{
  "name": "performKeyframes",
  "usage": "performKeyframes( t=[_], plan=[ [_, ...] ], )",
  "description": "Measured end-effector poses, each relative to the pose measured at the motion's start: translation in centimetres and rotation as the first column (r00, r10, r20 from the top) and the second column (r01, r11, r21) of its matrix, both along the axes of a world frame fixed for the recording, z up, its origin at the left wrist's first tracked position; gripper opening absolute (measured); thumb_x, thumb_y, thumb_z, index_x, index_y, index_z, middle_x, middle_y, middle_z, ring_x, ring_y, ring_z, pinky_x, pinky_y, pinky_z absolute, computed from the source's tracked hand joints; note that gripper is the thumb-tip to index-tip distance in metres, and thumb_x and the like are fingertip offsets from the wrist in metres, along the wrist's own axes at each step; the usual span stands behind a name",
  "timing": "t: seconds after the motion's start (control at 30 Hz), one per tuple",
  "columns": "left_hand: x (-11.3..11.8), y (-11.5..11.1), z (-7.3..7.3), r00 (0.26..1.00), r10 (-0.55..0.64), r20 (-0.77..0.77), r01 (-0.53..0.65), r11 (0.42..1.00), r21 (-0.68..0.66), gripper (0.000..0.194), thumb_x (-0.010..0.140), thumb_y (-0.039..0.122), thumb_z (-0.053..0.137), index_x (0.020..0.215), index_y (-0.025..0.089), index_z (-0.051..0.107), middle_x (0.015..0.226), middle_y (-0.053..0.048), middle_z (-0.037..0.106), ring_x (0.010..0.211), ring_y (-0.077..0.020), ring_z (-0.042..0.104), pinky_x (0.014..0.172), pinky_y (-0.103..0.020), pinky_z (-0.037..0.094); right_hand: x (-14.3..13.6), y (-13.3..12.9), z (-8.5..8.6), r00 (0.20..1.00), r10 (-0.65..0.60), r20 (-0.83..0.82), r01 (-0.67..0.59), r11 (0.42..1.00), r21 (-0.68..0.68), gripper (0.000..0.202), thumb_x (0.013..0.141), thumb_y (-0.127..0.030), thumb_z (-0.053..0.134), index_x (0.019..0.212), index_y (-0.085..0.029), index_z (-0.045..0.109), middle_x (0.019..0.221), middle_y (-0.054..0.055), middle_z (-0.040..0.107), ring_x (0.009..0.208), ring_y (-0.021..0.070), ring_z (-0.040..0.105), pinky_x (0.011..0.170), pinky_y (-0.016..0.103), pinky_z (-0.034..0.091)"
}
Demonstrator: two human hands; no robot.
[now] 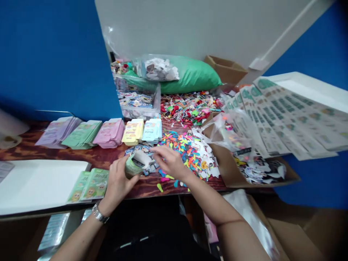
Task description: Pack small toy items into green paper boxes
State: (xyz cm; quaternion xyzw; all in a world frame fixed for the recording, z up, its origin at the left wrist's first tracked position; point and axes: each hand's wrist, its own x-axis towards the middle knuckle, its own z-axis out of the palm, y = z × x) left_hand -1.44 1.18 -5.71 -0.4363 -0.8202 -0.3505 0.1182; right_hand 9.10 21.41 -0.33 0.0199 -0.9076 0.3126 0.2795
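The left hand [118, 181] holds a small green box [133, 166] just above the wooden surface [103, 157], its grip wrapped around the box's near end with the thumb on top. The box is tilted, and its white flap [143, 156] stands open toward the right. A watch [99, 214] sits on the left wrist.

The right hand [170, 162] lies just beside the box's open end, palm down, its fingers drawn together over a small heap of little printed cards [141, 150]. It seems to be pinching one of them, though the blur makes that hard to tell.

To the right of the hands, a spread of bright foam shapes [187, 145] covers the surface, and white-edged stickers [206, 163] lie against it. Behind the hands, flat folded boxes stand in a row of stacks: purple [57, 131], green [83, 134], pink [110, 132], yellow [133, 131] and blue [152, 129]. Two flat green boxes [89, 185] lie near the left hand, next to a white sheet [38, 183].

Further back sit a clear bin [138, 103] of printed pieces and a green bag [190, 77]. On the right, printed sheets [282, 116] fan out above a cardboard box [225, 170].
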Motion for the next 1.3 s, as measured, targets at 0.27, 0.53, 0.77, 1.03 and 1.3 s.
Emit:
performKeyframes(
  t=[0.27,0.53,0.77,1.03,1.3],
  plan=[
    [-0.4,0.1,-0.6,0.997,-0.058,0.041,0.057,0.998,0.011,0.065,0.079,0.041,0.066,0.134,0.016,0.043,0.119,-0.014,0.059,0.107,-0.0312,0.057,0.091,-0.045,0.049,5.9,16.5,-3.5,0.763,-0.588,0.268,0.543,0.809,0.226,0.019,0.08,-0.023,0.07,0.093,-0.009,0.07,0.089,0.008,0.069,0.076,0.0112,0.061,0.066,0.02,0.041],
    [-0.6,0.8,-0.8,0.997,-0.08,0.016,0.08,0.997,0.009,0.068,0.078,0.039,0.068,0.136,0.016,0.042,0.12,-0.014,0.058,0.108,-0.0305,0.057,0.092,-0.044,0.048,7.9,16.8,-4.5,0.739,-0.587,0.33,0.534,0.809,0.245,0.015,0.083,-0.025,0.068,0.077,-0.011,0.066,0.076,0.005,0.064,0.069,0.0091,0.051,0.058,0.022,0.031],
    [0.0,1.4,-0.8,0.994,-0.11,0.009,0.11,0.994,-0.012,0.067,0.08,0.038,0.066,0.137,0.015,0.041,0.123,-0.015,0.057,0.112,-0.0293,0.056,0.096,-0.042,0.047,3.7,12.9,-4.5,0.787,-0.303,0.537,0.262,0.953,0.153,0.022,0.09,-0.032,0.062,0.107,-0.019,0.065,0.072,-0.003,0.066,0.063,0.0099,0.057,0.06,0.019,0.038],
    [0.6,1.8,-0.7,0.993,-0.111,0.03,0.112,0.993,-0.039,0.068,0.079,0.035,0.066,0.138,0.011,0.04,0.122,-0.017,0.056,0.112,-0.0297,0.054,0.097,-0.042,0.046,0.7,10.0,-6.4,0.711,-0.344,0.613,0.184,0.933,0.31,0.01,0.089,-0.025,0.06,0.088,-0.018,0.068,0.089,0.007,0.067,0.085,0.0201,0.06,0.069,0.025,0.037],
    [0.5,3.1,-1.0,0.996,-0.071,0.05,0.075,0.993,-0.087,0.07,0.077,0.027,0.067,0.139,0.011,0.039,0.123,-0.017,0.054,0.114,-0.0313,0.052,0.099,-0.044,0.045,2.0,8.4,0.5,0.842,-0.201,0.501,0.099,0.97,0.224,0.016,0.095,-0.029,0.054,0.093,-0.018,0.065,0.091,0.003,0.067,0.084,0.0152,0.059,0.074,0.023,0.037]
  ],
)
